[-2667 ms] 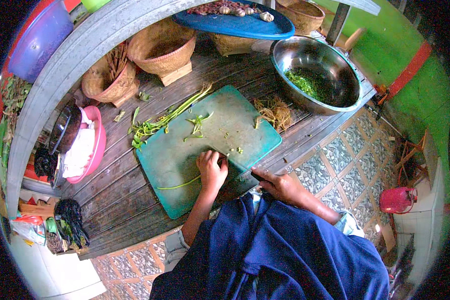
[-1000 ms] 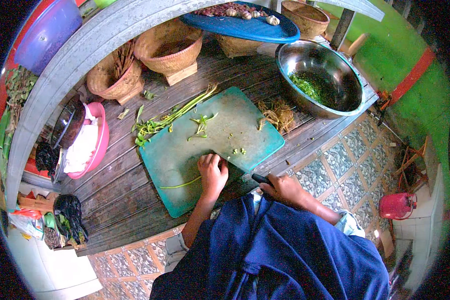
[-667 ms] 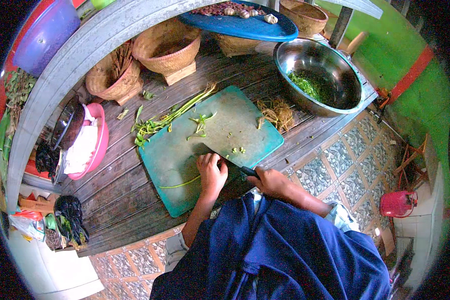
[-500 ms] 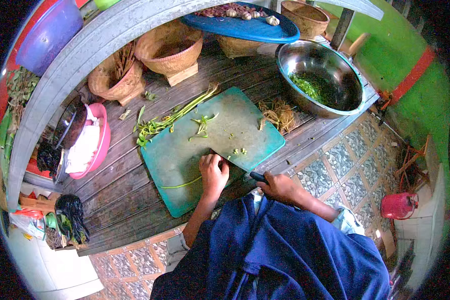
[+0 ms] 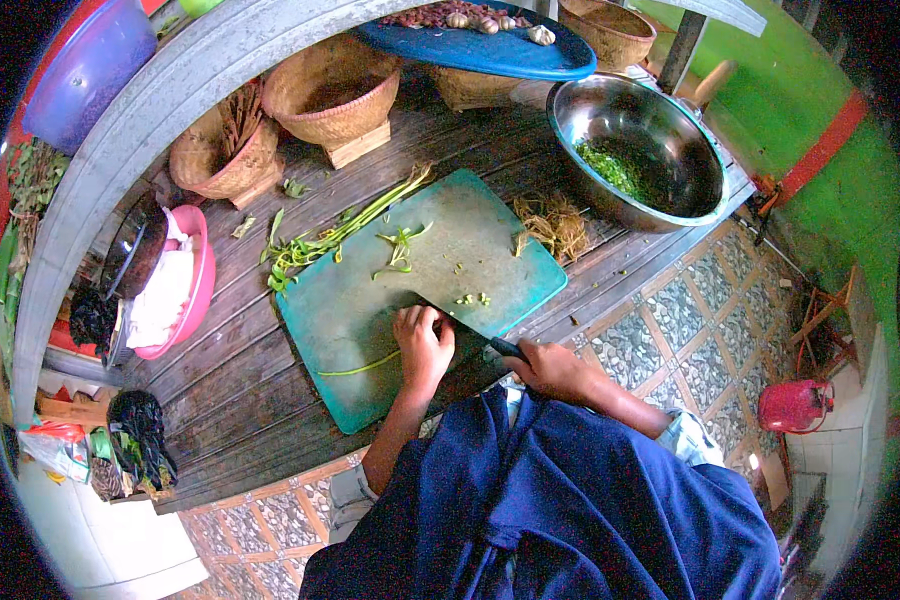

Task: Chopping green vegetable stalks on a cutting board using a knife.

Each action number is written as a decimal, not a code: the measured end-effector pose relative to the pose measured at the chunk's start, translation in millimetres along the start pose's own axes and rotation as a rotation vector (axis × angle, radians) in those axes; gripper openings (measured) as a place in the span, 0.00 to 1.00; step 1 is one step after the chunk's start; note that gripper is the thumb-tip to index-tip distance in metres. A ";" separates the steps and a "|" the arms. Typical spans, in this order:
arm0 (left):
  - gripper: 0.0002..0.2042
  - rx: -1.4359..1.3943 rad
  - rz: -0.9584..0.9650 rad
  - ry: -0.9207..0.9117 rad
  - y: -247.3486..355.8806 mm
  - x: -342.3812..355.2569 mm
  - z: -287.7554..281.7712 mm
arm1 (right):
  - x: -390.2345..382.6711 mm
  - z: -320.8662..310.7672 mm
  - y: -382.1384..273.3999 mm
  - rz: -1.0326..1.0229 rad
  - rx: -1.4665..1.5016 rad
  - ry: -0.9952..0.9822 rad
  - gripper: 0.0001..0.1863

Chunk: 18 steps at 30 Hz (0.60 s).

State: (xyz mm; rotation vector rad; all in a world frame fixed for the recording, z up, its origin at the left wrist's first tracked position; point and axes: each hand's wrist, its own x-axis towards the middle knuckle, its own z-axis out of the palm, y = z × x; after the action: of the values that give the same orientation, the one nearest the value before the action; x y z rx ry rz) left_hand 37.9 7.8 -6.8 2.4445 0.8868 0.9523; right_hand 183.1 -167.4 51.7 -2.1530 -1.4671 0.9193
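Stem (image 5: 360, 367) running in from the left edge of the board (image 5: 505, 235) looks uncut, pinned by a curled left hand (image 5: 425, 348); right hand (image 5: 555, 370) grips the knife (image 5: 470, 325). Chopped bits (image 5: 483, 298) near right corner, greens (image 5: 610, 168) in bowl (image 5: 682, 140), stalks (image 5: 355, 230) along far edge untouched.

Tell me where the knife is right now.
In the head view, the knife is in the right hand, its blade over the board, beside the left hand.

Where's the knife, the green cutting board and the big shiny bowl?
Knife (image 5: 505, 347): head view, on its dark handle.
Green cutting board (image 5: 462, 215): head view, on its bare upper part.
Big shiny bowl (image 5: 687, 150): head view, on its inner wall.
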 end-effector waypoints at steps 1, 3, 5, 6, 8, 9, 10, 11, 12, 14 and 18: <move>0.06 -0.001 0.003 -0.002 -0.2 0.3 0.1 | 4.2 -0.9 -4.2 -0.008 0.017 -0.010 0.27; 0.06 -0.005 0.001 0.005 0.5 0.9 0.2 | 14.9 6.3 -2.3 -0.031 0.020 0.023 0.27; 0.06 0.016 0.011 0.002 4.3 2.1 -3.4 | 17.3 9.6 -1.5 -0.057 0.023 0.054 0.27; 0.05 0.036 0.018 -0.001 6.3 2.7 -5.1 | 14.1 10.5 -1.5 -0.039 0.007 0.060 0.26; 0.05 0.069 0.031 0.008 4.5 -2.0 -9.5 | 7.0 9.1 -1.0 -0.028 -0.012 0.063 0.26; 0.04 0.100 0.044 0.013 3.5 -3.3 -10.7 | 1.4 7.0 1.0 -0.035 -0.027 0.057 0.25; 0.04 0.103 0.040 0.016 2.1 -4.5 -10.7 | -3.9 4.9 2.4 -0.043 -0.041 0.047 0.25; 0.05 0.073 0.037 0.030 0.0 -5.7 -9.8 | -7.6 1.9 3.8 -0.046 -0.043 0.044 0.25; 0.05 0.044 0.033 0.045 -1.9 -7.0 -9.2 | -11.0 -0.9 5.1 -0.056 0.007 0.048 0.24; 0.05 0.023 0.013 0.049 -3.0 -7.0 -6.8 | -13.2 -3.9 4.4 -0.063 0.056 0.054 0.24; 0.05 0.042 -0.020 0.036 -1.9 -6.6 -6.8 | -14.8 -5.1 2.6 -0.025 -0.013 0.050 0.24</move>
State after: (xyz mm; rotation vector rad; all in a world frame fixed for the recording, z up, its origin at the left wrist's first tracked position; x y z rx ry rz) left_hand 28.5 5.5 -6.1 2.4555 0.9513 0.9835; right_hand 184.9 -181.8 58.2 -2.1455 -1.4766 0.8441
